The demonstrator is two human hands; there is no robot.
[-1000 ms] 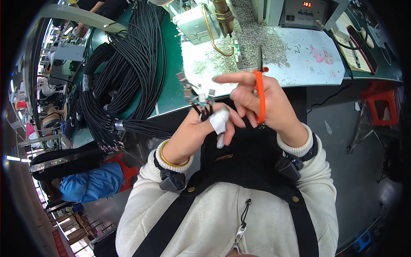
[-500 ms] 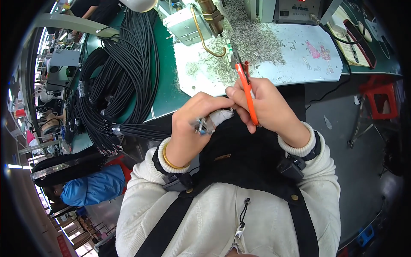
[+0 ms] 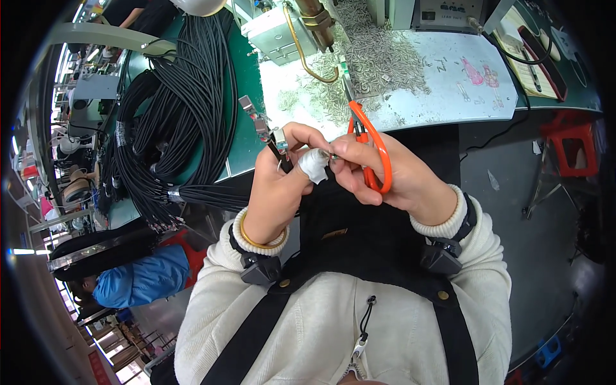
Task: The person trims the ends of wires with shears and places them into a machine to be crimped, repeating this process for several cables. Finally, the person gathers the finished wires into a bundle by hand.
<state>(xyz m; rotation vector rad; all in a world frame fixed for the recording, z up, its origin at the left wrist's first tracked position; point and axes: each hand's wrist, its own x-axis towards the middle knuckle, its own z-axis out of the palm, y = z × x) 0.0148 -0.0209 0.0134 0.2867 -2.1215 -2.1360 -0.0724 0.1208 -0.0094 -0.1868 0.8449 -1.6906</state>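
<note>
My left hand [image 3: 282, 176] pinches a thin black cable [image 3: 280, 156] that ends in a small metal connector [image 3: 280, 138]; white tape wraps its thumb. My right hand [image 3: 385, 176] holds orange-handled scissors [image 3: 371, 149] looped over its fingers, blades pointing up toward the bench. The fingertips of both hands meet at a tiny metal piece [image 3: 332, 154] just right of the taped thumb. Both hands hover in front of my chest, near the bench's front edge.
A green bench [image 3: 247, 138] carries a large bundle of black cables [image 3: 173, 102] on the left and a pale mat [image 3: 443, 90] strewn with several small metal parts. A machine with a brass nozzle [image 3: 314, 19] stands at the back. A red stool [image 3: 571, 151] is right; a person in blue [image 3: 144, 279] sits lower left.
Both hands have come down from the bench toward my chest and drawn together. The scissors swung from pointing down in the raised right hand to pointing up at the bench.
</note>
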